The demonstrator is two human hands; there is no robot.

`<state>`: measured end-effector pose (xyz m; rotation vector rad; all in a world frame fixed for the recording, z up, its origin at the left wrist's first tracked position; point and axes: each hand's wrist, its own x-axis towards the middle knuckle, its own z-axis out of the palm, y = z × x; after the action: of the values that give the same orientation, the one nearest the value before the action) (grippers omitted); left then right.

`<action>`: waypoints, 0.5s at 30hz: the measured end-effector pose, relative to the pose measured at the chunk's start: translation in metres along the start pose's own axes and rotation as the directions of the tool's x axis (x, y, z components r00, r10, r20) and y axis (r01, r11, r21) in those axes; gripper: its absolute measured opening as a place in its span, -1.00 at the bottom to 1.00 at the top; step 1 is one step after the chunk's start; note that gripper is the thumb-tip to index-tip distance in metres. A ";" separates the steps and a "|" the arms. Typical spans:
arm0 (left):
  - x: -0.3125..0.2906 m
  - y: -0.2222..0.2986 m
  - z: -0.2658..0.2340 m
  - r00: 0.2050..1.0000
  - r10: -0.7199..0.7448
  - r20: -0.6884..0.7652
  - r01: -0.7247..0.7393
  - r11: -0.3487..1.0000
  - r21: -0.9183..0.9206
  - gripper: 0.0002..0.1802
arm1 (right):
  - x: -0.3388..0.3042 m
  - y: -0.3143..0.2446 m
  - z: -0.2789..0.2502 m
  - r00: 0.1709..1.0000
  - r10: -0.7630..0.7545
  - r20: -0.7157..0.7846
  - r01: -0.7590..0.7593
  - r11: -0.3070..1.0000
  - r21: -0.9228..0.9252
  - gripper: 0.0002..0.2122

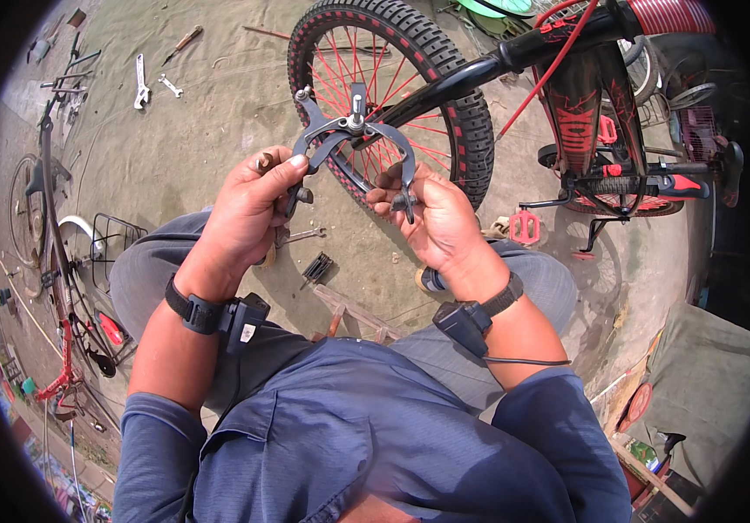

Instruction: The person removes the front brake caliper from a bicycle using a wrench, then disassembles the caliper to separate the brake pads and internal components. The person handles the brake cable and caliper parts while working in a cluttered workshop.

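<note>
Between my hands is a grey metal bicycle caliper brake point(356, 129), held up in front of a bicycle wheel with a bolt standing at its middle. My left hand point(257, 196) is closed on its left arm, thumb on top, near the dark brake pad. Round the lower end of the right arm, by the other pad, the fingers of my right hand point(434, 213) are curled. Behind the brake, the wheel point(479, 131) has a knobby black tyre with red marks and red spokes. A black fork leg point(444, 91) runs to its hub.
An adjustable wrench point(141, 83), a small spanner point(170, 85) and a screwdriver point(185, 44) lie on the ground cloth at the far left. A black pedal point(316, 268) and another spanner point(307, 235) lie between my knees. The black-and-red bicycle frame point(573, 131) stands at right; bicycle parts line the left.
</note>
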<state>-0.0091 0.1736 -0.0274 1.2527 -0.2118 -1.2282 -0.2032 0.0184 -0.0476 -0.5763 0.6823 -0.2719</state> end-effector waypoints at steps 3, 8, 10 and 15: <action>0.000 0.000 0.000 1.000 -0.003 0.002 0.003 1.000 -0.015 -0.85 | 0.002 -0.001 -0.001 1.000 -0.017 -0.007 0.017 1.000 0.025 -0.72; 0.000 0.001 0.000 1.000 -0.006 -0.004 0.006 1.000 -0.029 -0.85 | 0.006 -0.001 -0.004 0.999 -0.020 -0.040 0.020 1.000 -0.010 -0.75; 0.000 0.000 0.000 1.000 -0.004 -0.001 0.004 0.999 -0.036 -0.85 | 0.006 0.001 -0.004 0.999 -0.037 -0.018 0.037 0.999 0.017 -0.78; 0.001 -0.001 0.000 1.000 0.003 0.016 -0.002 0.999 -0.041 -0.85 | 0.004 0.000 -0.004 0.998 -0.028 0.055 0.027 0.999 0.022 -0.82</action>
<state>-0.0091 0.1730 -0.0283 1.2071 -0.1990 -1.2352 -0.2033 0.0150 -0.0524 -0.5714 0.6174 -0.2875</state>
